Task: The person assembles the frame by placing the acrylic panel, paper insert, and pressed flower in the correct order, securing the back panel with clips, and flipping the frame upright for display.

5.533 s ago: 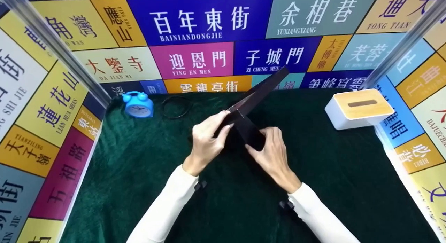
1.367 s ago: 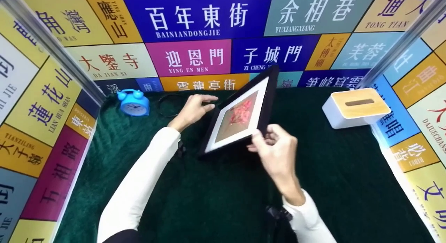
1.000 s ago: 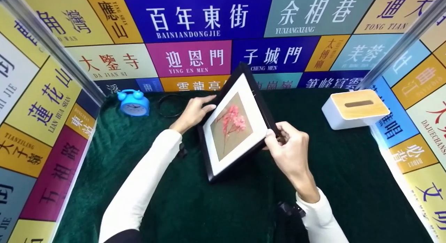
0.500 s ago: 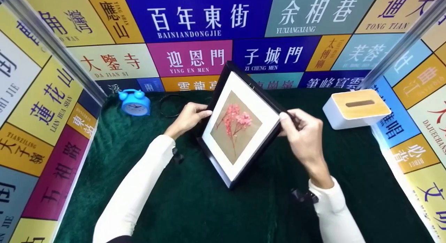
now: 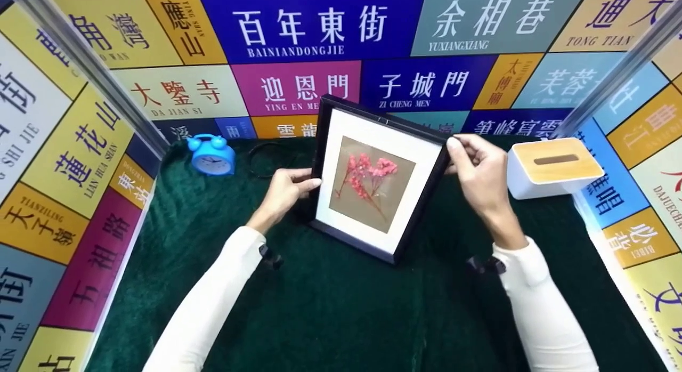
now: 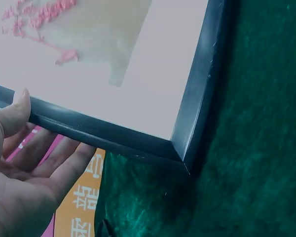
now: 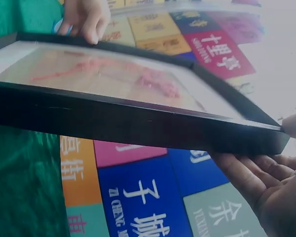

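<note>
A black picture frame [image 5: 381, 177] with a white mat and a pink dried-flower picture stands tilted back on the green cloth, its front toward me. My left hand [image 5: 285, 196] grips its left side, thumb on the front edge and fingers behind, as the left wrist view shows with the thumb [image 6: 20, 106] on the black rim. At the upper right corner my right hand [image 5: 479, 172] pinches the frame between thumb and fingers. In the right wrist view the right-hand fingers [image 7: 256, 175] lie under the frame's corner. Both wrists wear small dark devices.
A blue alarm clock [image 5: 212, 154] stands at the back left, with a black ring-shaped loop [image 5: 254, 160] beside it. To the right is a white tissue box [image 5: 554, 167] with a wooden lid. Printed sign panels [image 5: 298, 33] wall the back and sides of the green cloth [image 5: 319, 313].
Earlier the frame was edge-on in both hands. It has since turned to face me and come more upright, the right hand moving up and to the right with its corner.
</note>
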`<state>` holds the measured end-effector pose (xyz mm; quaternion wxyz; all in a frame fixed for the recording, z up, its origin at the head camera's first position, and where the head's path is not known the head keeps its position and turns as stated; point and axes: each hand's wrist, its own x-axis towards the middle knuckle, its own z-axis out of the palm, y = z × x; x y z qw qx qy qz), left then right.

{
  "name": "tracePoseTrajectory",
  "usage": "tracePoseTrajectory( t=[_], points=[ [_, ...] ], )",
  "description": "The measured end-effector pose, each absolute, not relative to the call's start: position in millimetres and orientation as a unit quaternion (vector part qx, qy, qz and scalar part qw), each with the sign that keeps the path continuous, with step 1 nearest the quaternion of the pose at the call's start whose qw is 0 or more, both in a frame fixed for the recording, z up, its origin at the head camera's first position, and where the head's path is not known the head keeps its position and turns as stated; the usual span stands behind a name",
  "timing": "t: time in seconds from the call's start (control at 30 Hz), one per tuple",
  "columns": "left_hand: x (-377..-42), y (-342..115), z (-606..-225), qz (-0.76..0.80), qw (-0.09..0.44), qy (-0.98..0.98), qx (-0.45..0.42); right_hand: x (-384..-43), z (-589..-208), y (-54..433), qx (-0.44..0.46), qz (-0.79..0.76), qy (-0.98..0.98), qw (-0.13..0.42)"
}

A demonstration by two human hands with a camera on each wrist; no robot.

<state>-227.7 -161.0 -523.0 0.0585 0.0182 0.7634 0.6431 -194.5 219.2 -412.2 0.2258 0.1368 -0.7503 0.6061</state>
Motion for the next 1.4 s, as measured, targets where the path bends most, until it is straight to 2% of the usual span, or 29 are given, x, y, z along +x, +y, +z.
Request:
tracePoseTrajectory(
  t=[0.33,0.57,0.9,1.4],
  points=[
    [-201.0,-141.4,-521.9,0.668,0.037,0.742,-0.04,-232.9,-409.9,238.2,0.14,0.602,-0.751,0.233],
    [-180.1,-136.1,-524.8,0.689,0.028,0.721,-0.07,-247.3,-405.6,236.9,0.154,0.618,-0.747,0.192],
    [-160.2,-130.9,-527.3,0.694,0.023,0.716,-0.072,-249.1,-410.8,242.4,0.155,0.633,-0.744,0.15],
    [-148.8,-138.1,-544.2,0.711,0.019,0.7,-0.062,-236.1,-410.7,237.2,0.163,0.602,-0.767,0.152]
  ],
)
